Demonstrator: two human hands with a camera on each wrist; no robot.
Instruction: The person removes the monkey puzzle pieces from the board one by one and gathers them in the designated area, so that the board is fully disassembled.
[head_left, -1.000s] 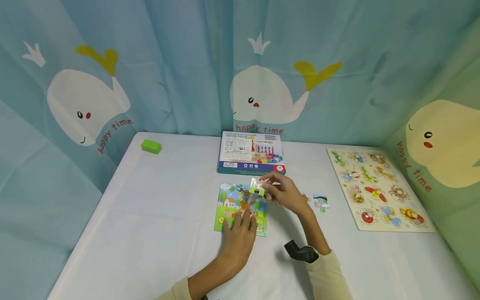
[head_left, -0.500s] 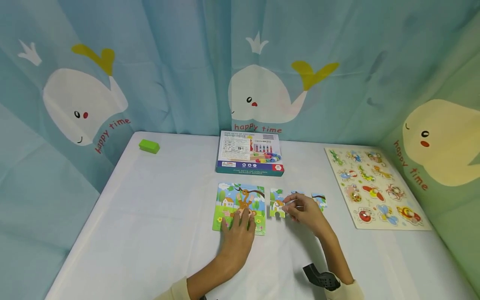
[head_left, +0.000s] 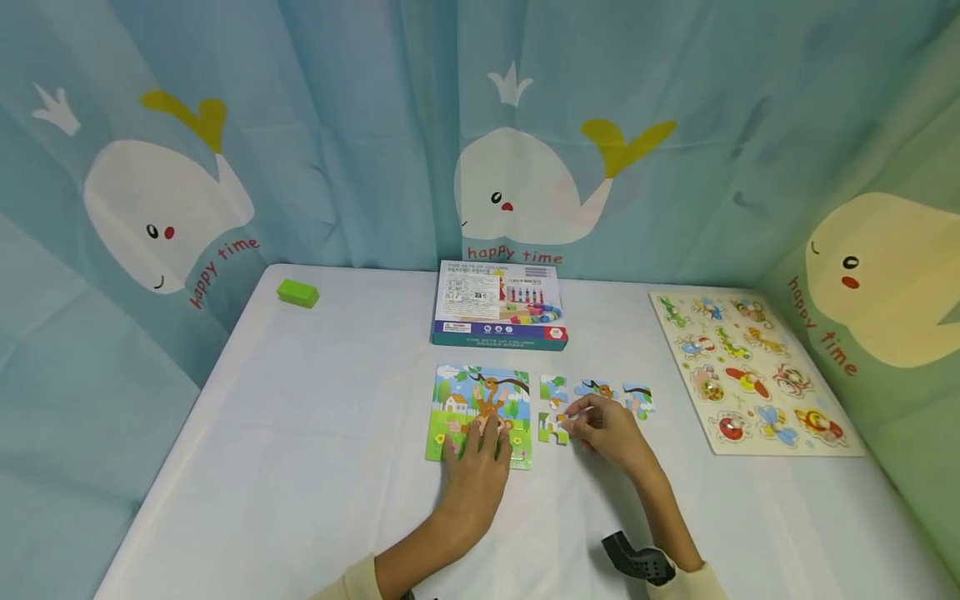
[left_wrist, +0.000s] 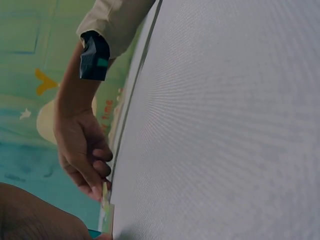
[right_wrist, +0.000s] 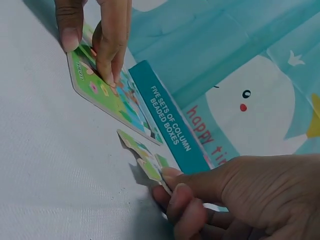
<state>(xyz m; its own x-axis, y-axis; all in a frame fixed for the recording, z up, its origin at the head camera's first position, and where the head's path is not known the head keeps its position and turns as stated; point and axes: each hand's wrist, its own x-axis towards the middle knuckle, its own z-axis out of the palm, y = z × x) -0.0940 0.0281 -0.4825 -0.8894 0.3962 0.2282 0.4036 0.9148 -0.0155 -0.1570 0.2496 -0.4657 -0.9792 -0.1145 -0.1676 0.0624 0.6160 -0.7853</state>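
My right hand (head_left: 611, 429) pinches a green-and-white jigsaw piece (head_left: 553, 428) between thumb and fingers, just right of the puzzle board. In the right wrist view that jigsaw piece (right_wrist: 142, 156) is tilted, close over the cloth. Another jigsaw piece (head_left: 552, 387) with a tree and roof lies directly above it in the head view. My left hand (head_left: 474, 485) rests on the lower part of the monkey puzzle board (head_left: 456, 382), fingers spread and fairly straight. Its thumb (right_wrist: 70, 37) lies at the board's edge. My fingers cover part of the monkey picture.
Two more jigsaw pieces, one with a brown animal (head_left: 600, 387) and one with a branch (head_left: 638, 400), lie in a row to the right. Behind the board is a bead-set box (head_left: 498, 333). A knobbed animal board (head_left: 738, 417) lies right, a green block (head_left: 297, 293) far left.
My right hand has carried the jigsaw piece from over the board rightward and down, to below the tree-and-roof piece. My left hand stays on the board.
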